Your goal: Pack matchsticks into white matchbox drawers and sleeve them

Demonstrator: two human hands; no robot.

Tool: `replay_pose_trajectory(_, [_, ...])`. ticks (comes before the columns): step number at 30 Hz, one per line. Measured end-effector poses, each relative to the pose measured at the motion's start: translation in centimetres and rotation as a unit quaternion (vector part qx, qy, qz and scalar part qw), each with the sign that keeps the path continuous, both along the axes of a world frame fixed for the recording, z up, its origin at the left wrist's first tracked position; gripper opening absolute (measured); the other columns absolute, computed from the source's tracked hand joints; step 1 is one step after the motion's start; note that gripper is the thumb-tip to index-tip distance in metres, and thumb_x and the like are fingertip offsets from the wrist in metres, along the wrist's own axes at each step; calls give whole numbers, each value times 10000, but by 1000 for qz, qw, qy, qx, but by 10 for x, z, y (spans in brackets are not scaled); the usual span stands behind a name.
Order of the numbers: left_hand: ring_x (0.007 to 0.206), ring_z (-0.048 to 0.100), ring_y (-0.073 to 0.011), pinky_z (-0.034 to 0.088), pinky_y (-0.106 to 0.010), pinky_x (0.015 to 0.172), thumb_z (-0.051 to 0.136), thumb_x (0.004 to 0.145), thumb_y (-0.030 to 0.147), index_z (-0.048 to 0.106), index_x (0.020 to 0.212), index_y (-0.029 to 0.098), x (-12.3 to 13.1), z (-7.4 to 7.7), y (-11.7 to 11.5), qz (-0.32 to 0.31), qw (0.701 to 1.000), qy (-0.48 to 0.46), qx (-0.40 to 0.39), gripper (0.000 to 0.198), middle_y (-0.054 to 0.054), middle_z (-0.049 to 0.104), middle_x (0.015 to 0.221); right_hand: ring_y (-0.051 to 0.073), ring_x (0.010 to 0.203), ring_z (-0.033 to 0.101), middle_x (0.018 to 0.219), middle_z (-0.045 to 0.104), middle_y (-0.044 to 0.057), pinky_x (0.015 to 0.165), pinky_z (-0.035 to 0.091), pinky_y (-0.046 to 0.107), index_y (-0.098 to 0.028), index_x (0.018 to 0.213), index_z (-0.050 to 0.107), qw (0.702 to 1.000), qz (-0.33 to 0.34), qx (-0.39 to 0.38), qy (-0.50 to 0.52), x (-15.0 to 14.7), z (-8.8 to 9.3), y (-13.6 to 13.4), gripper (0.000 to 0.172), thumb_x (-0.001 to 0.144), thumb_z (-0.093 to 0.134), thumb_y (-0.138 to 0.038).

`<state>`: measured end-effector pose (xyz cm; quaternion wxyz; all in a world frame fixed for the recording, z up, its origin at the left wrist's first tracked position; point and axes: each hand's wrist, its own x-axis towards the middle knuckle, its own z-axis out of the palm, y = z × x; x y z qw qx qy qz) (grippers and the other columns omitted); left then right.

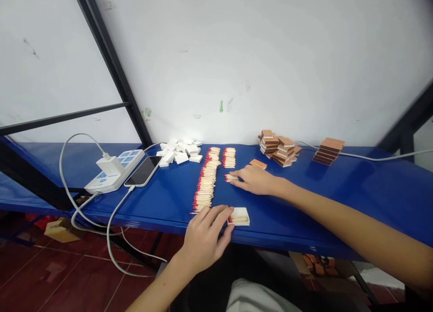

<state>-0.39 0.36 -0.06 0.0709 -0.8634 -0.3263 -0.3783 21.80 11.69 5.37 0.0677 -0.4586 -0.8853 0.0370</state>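
At the shelf's front edge, my left hand (pixel 208 233) is closed with its fingertips on the left end of a small white matchbox tray (pixel 241 210). A few red-headed matches (pixel 239 220) lie inside the tray. Farther back, my right hand (pixel 255 180) has its thumb and fingers on a small bunch of matches (pixel 230 178) lying on the shelf. To the left runs a long row of matches (pixel 206 181), heads pointing left. A shorter row of matches (pixel 229 157) lies behind my right fingertips. One orange matchbox (pixel 258 164) lies flat beyond the right hand.
Several white trays (pixel 181 151) form a heap at the back. Stacked brown matchboxes (pixel 280 147) stand back right, with another stack (pixel 329 151) farther right. A phone (pixel 143 171) and power strip (pixel 115 172) with cables occupy the left of the blue shelf (pixel 162 199).
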Motion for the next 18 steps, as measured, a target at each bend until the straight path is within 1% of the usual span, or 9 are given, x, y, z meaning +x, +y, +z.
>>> replay_pose_trajectory(4, [918,630,-223,520,-346,795,525,958,205,565,1238,170,0,0,0,-4,1000,-1,0,285,-94,687,1148,221,859,700,925,759,95,776,441,271,-208,1063,730,1000,-6,-1,-11,0,-2,2,462,1004,381,-505])
replay_pose_trajectory(8, [917,623,-223,519,-349,800,531,956,202,561,1243,173,0,0,0,-6,1000,0,-3,290,-90,686,1156,228,897,701,946,761,86,806,454,285,-232,1083,735,1000,-5,8,-1,-1,-2,2,405,1005,408,-457])
replay_pose_trajectory(12, [911,621,-222,518,-349,795,538,952,203,567,1236,175,0,0,0,-5,1000,-2,-5,287,-86,687,1150,234,909,700,938,762,89,813,462,297,-233,1043,751,1000,-6,7,-10,-1,1,0,376,1002,420,-407])
replay_pose_trajectory(15, [910,625,-220,520,-346,796,535,953,202,573,1232,174,0,0,0,-4,1000,-3,-5,283,-88,689,1143,229,880,703,921,759,98,792,456,294,-217,992,758,999,10,18,-31,-1,4,-2,377,1010,410,-362])
replay_pose_trajectory(18, [911,624,-222,519,-347,800,534,953,202,577,1223,168,0,0,-1,-4,1000,-2,-3,276,-89,690,1141,219,846,699,903,756,97,763,447,283,-214,990,759,999,14,22,-30,-1,6,-3,335,1000,447,-336])
